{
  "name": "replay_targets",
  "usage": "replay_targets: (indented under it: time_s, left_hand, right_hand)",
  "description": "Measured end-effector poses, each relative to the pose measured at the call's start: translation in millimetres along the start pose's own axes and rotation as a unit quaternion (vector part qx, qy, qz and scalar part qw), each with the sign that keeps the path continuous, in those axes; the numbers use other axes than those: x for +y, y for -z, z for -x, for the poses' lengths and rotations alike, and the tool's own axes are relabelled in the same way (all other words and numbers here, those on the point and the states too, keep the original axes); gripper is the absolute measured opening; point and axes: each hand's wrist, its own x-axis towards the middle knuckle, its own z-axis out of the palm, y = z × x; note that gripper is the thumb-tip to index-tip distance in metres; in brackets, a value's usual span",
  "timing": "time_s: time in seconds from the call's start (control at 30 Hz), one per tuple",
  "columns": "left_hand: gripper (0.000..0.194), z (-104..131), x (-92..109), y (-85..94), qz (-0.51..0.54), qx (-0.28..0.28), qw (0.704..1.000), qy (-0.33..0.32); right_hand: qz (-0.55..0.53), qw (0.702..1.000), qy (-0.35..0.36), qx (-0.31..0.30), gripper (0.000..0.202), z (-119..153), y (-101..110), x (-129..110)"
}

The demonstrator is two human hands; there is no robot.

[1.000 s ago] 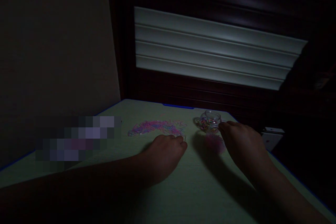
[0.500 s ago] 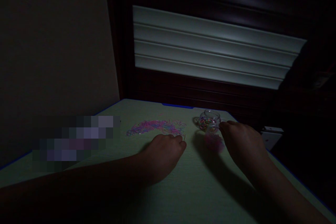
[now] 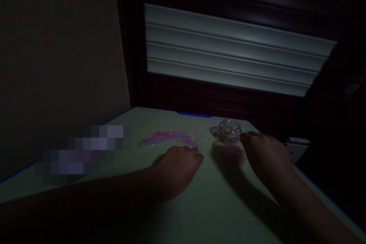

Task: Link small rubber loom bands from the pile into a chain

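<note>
A loose pile of thin pink, purple and blue bands lies on the pale green table. My left hand is closed at the pile's near right edge; a thin band end shows by its fingertips, but what it grips is too small to make out. My right hand is closed on the rim of a small clear bag with pink contents, tilted above the table. Just behind it stands a round glass jar holding multicoloured small pieces.
The table has a blue edge. A pixelated area covers something at its left. Behind stands dark wood with a pale slatted panel. A white box-like object is beyond the right edge.
The clear bag looks slightly shifted and more blurred in my right hand. My left hand has stayed almost in place.
</note>
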Motion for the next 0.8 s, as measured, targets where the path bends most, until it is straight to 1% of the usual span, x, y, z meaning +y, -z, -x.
replay_targets:
  time_s: [0.33, 0.43, 0.5, 0.6, 0.8]
  left_hand:
    - [0.015, -0.6, 0.8, 1.5, 0.006, -0.010, 1.000, -0.001]
    - [0.016, -0.9, 0.8, 2.0, 0.008, -0.014, 1.000, 0.003]
    - [0.016, -1.2, 1.1, 2.7, 0.010, -0.017, 1.000, 0.003]
    - [0.016, -1.5, 1.5, 3.3, 0.006, -0.016, 1.000, 0.006]
    - [0.018, -1.5, 1.0, 0.4, 0.004, -0.017, 1.000, 0.004]
  right_hand:
    - [0.000, 1.000, 0.009, 0.017, 0.018, -0.3, -4.0, 1.6]
    - [0.000, 0.999, 0.016, 0.041, 0.019, -0.7, -4.1, 1.3]
    - [0.000, 0.998, 0.019, 0.062, 0.024, -0.8, -4.1, 0.7]
    - [0.002, 0.998, 0.020, 0.068, 0.030, -0.3, -3.9, 0.2]
    - [0.002, 0.998, 0.018, 0.068, 0.025, 1.1, -4.0, 0.8]
